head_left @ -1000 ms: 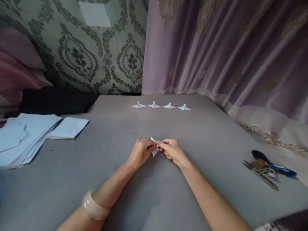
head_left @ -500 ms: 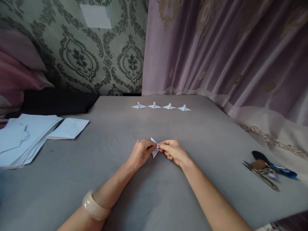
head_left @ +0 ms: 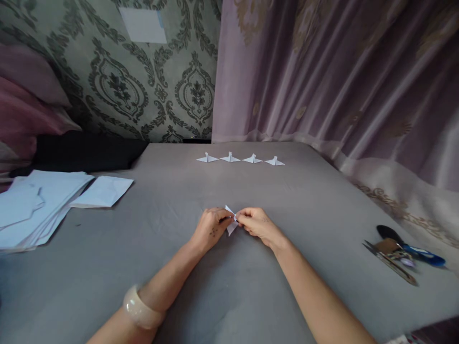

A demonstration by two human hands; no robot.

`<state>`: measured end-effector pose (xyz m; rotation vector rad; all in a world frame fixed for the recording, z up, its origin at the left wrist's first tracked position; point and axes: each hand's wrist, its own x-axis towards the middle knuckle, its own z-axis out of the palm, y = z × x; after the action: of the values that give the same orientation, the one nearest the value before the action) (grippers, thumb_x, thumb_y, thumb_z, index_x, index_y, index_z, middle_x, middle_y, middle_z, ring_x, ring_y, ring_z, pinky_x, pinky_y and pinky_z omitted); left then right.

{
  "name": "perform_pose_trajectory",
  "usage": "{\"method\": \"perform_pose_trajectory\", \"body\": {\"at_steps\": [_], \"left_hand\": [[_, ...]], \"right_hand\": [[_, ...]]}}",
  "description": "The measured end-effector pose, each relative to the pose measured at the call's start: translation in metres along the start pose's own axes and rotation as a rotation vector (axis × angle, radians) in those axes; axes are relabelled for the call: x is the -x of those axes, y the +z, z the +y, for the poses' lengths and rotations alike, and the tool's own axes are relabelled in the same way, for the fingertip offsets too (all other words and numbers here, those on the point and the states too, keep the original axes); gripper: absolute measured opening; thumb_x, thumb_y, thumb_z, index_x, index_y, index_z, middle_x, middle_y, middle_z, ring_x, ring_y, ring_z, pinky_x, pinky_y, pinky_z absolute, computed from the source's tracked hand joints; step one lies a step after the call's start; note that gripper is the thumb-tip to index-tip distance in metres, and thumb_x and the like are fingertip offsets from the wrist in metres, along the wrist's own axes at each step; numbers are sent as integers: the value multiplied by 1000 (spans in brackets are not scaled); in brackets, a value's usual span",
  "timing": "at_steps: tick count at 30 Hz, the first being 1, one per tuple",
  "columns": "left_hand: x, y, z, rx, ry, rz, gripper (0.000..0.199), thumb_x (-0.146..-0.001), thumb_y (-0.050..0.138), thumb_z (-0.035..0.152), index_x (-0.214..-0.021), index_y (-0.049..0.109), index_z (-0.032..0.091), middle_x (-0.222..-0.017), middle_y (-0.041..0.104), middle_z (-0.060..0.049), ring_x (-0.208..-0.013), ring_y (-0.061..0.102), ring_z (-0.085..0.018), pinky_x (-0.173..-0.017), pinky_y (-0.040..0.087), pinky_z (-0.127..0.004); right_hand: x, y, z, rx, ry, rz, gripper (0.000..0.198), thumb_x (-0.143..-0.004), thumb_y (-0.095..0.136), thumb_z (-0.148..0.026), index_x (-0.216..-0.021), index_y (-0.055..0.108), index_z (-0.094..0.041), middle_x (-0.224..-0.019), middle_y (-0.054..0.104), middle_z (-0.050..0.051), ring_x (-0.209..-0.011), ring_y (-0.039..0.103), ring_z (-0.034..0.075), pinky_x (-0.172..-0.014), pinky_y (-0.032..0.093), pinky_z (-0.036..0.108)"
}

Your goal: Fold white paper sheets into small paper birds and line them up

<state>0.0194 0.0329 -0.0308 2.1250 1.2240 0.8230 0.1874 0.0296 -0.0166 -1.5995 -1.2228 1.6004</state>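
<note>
You are pinching a small folded white paper figure [head_left: 231, 229] between your two hands, near the middle of the grey cloth-covered surface [head_left: 172, 267]. Your left hand [head_left: 209, 225] is gripping its left side, and your right hand [head_left: 258, 223] is closing thumb and fingers on its right side (whether the paper is touching the cloth, you cannot tell from here). Its pointed ends are showing above and below your fingers. Beyond it, four folded paper birds [head_left: 230, 158] are standing in a row. To your left, a stack of white paper [head_left: 53, 193] is lying beside a smaller white packet [head_left: 103, 192]. A pale bangle [head_left: 140, 308] is circling your left forearm.
</note>
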Motion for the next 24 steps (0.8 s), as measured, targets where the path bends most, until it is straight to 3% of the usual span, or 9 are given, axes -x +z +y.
{"method": "perform_pose_trajectory", "body": {"at_steps": [13,24], "left_hand": [[0,-1,3,14,-32,-3,18,-85,57,14,-82,74,20,-81,74,-3,-77,66,-16,-71,45,-23],[2,3,2,-42,-19,10,19,-85,55,16,-81,73,21,-80,73,-2,-75,66,-16,-71,44,-23]], "right_hand": [[-4,-2,-2,-10,46,-7,2,-68,58,-14,-68,59,-13,-51,48,-6,-36,29,1,-32,14,14],[-4,-10,-1,-8,70,-13,17,-73,67,-24,-65,58,-13,-52,51,-5,-36,32,1,-31,16,14]]}}
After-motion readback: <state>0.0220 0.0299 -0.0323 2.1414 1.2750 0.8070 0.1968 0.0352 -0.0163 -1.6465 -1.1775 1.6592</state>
